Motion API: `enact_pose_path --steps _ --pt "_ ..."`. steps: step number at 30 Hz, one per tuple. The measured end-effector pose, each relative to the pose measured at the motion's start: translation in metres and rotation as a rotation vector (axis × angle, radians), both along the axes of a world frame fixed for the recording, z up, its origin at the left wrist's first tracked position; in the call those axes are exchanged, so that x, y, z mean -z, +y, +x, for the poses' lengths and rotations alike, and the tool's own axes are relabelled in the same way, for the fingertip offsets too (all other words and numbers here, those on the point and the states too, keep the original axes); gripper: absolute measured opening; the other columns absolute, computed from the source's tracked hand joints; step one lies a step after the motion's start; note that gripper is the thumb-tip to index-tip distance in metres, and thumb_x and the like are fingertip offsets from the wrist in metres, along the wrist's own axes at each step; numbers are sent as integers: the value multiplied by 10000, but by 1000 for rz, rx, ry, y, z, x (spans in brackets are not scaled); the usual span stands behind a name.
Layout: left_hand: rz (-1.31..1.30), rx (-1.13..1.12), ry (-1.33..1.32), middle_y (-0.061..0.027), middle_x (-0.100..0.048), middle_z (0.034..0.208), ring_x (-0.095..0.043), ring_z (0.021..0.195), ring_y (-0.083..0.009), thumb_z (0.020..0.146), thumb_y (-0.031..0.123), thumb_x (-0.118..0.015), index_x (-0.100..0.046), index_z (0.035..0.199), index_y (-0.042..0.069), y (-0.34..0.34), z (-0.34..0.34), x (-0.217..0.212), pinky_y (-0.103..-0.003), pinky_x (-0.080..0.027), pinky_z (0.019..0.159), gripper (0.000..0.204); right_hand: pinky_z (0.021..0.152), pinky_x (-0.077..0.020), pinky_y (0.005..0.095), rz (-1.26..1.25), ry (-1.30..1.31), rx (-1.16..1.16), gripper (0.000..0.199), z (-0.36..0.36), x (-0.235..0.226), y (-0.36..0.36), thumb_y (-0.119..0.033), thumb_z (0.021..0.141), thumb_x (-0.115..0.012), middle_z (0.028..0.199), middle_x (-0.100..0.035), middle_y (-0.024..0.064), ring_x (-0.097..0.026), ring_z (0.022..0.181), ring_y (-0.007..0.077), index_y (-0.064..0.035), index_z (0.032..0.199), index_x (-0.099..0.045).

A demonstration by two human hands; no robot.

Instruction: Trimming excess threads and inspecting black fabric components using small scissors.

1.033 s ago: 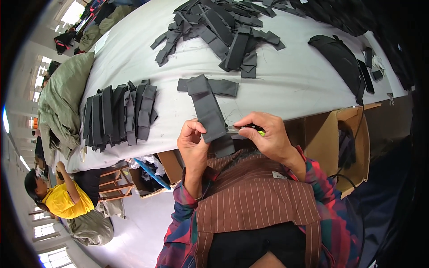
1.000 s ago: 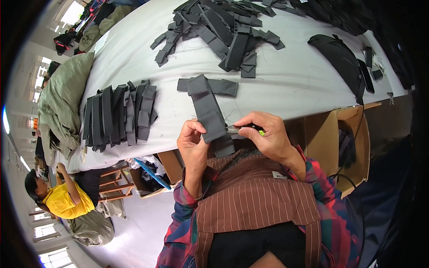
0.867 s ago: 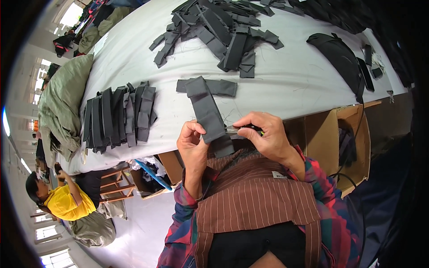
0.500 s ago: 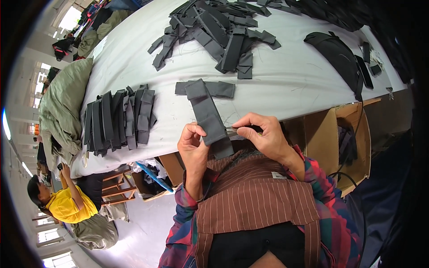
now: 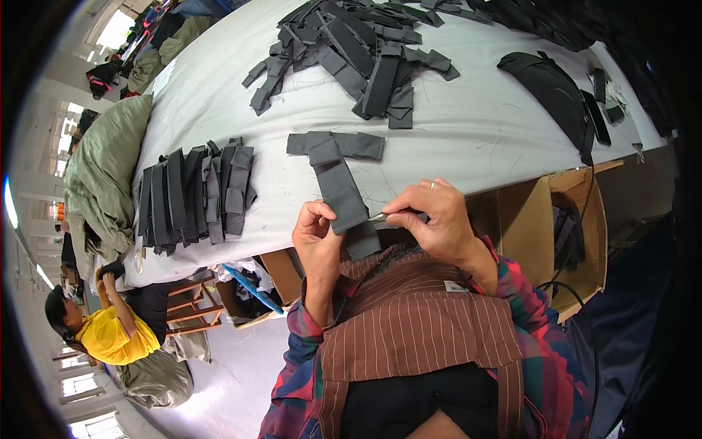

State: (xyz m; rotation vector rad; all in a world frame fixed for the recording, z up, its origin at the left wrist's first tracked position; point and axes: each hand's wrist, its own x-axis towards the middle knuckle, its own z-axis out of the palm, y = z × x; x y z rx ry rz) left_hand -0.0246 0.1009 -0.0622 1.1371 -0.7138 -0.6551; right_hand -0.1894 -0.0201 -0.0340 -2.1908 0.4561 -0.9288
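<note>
My left hand (image 5: 319, 233) pinches the folded dark grey fabric strip (image 5: 341, 192) near its lower end, thumb on top. The strip slants up and away, its far end over another grey fabric strip (image 5: 360, 146) that lies crosswise on the table. My right hand (image 5: 436, 219) is closed around small thread snips (image 5: 377, 216), mostly hidden by the fingers. Their metal tip meets the held strip's right edge near the lower fold. Loose thread shows beside that edge.
The white-covered table (image 5: 453, 139) carries a row of grey strips (image 5: 194, 194) at left and a loose heap of strips (image 5: 351, 51) at the back. A black curved fabric piece (image 5: 545, 95) lies right. Below stands a cardboard box (image 5: 523, 227). A person in yellow (image 5: 117, 336) sits far left.
The held strip has shifted slightly down, and its far end has turned a little. My right hand has tilted, the snips' tip staying at the strip's edge. The person in yellow has moved their hands.
</note>
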Motion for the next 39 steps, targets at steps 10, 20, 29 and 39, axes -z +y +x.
enact_pose_path --steps 10,20,29,39 --pt "75 -48 -281 -30 -567 893 -539 896 -112 750 -38 -673 -498 921 41 -4 -13 0 -235 -415 844 258 677 -423 217 779 47 -320 152 22 8 -8 -28 801 -686 787 -579 -45 -498 712 42 -5 932 -613" --pt "147 75 246 -34 -590 961 -547 836 -62 920 57 -551 -539 1026 10 -4 -5 16 -192 -444 745 117 527 -455 292 23 -85 -154 335 18 12 12 135 565 -602 726 -568 33 -578 622 201 -86 811 -658" --pt "66 157 355 -66 -562 1026 -547 921 -105 809 -55 -591 -478 1036 28 -6 -12 3 -237 -438 829 266 604 -441 320 -61 64 -173 257 13 9 11 -4 618 -673 739 -588 37 -579 650 224 -119 848 -664" --pt "22 148 382 -71 -561 1044 -553 935 -109 796 -89 -596 -459 1034 31 -5 -11 -6 -246 -454 850 299 653 -446 321 66 54 119 136 10 0 5 -131 785 -687 790 -656 71 -615 721 249 -74 907 -672"
